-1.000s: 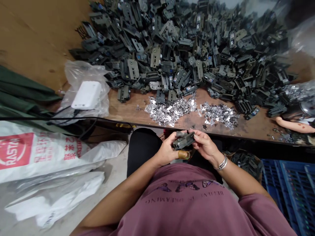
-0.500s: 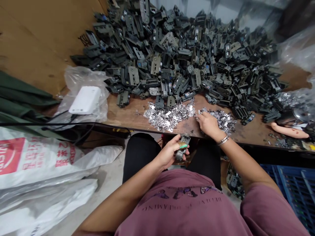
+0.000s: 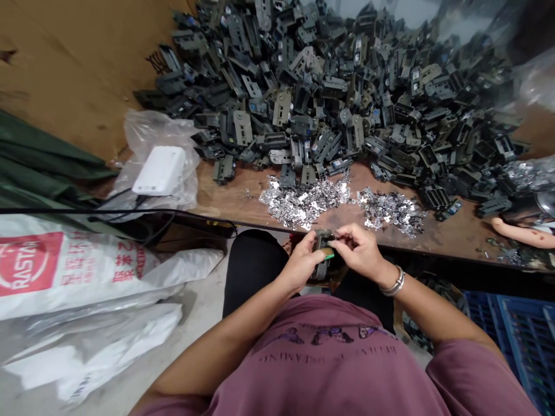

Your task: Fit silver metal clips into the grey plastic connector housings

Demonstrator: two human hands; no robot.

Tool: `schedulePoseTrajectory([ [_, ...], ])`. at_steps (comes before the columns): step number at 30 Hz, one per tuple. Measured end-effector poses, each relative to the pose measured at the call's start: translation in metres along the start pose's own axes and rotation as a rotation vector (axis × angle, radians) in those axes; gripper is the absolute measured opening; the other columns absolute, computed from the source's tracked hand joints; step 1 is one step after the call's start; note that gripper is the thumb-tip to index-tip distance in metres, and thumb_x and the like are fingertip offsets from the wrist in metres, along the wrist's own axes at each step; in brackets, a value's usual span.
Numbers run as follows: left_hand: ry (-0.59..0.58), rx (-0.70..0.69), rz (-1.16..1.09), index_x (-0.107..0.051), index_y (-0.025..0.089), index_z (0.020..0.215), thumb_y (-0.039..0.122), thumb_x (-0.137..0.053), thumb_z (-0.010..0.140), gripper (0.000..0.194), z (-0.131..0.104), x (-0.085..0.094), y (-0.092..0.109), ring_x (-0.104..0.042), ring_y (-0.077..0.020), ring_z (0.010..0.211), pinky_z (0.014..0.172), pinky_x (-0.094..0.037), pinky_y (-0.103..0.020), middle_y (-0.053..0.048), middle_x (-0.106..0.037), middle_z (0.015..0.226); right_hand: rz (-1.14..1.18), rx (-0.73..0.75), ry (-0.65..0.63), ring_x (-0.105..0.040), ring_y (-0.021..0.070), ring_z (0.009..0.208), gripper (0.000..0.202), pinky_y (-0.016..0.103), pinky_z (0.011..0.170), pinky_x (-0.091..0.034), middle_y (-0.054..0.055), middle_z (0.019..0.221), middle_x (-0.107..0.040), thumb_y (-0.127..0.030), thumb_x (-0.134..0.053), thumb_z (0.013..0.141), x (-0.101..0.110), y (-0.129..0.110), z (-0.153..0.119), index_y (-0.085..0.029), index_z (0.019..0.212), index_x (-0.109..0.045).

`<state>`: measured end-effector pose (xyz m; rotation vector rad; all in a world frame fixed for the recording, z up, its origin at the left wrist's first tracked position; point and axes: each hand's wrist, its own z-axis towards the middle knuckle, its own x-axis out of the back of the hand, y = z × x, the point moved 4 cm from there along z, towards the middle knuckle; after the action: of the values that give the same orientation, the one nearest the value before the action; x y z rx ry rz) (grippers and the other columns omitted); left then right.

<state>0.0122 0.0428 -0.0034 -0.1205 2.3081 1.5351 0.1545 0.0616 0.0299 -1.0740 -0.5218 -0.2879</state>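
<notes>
Head view: the right hand [image 3: 362, 251] has come back from the shiny metal clips [image 3: 390, 206] at the workbench's [image 3: 225, 199] near edge and pinches at the grey plastic housing [image 3: 321, 257]. The left hand [image 3: 302, 266] grips that housing over the lap, so a clip seems to be going in.

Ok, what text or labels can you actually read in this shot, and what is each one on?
"RASTAR": white on a red patch on the white sack.
Red Chinese characters beside that patch: too blurred to read.
Mirrored lettering on the maroon shirt: not legible.
Plastic part held in both hands: no marking to be seen.
</notes>
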Motion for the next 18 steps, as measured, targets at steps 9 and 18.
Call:
schedulePoseTrajectory([
  [9,0.05,-0.157,0.268,-0.052,0.018,0.091,0.021,-0.065,0.068,0.027,-0.01,0.0,0.008,-0.058,-0.0171,0.086,0.082,-0.046,-0.03,-0.001,-0.061,0.088,0.045,0.156,0.077,-0.067,0.0168,0.079,0.01,0.032,0.072,-0.056,0.005,0.083,-0.071,-0.018,-0.06,0.09,-0.011,-0.013,-0.01,-0.022,0.086,-0.068],
  [18,0.049,-0.204,0.327,-0.046,0.02,0.088,0.02,-0.061,0.068,0.025,-0.012,-0.002,0.009,-0.056,-0.0152,0.078,0.073,-0.047,-0.028,0.001,-0.057,0.083,-0.007,0.178,0.104,-0.069,0.0173,0.08,0.011,0.032,0.074,-0.058,0.005,0.084,-0.073,-0.017,-0.061,0.09,-0.012,-0.017,-0.019,-0.022,0.089,-0.07],
])
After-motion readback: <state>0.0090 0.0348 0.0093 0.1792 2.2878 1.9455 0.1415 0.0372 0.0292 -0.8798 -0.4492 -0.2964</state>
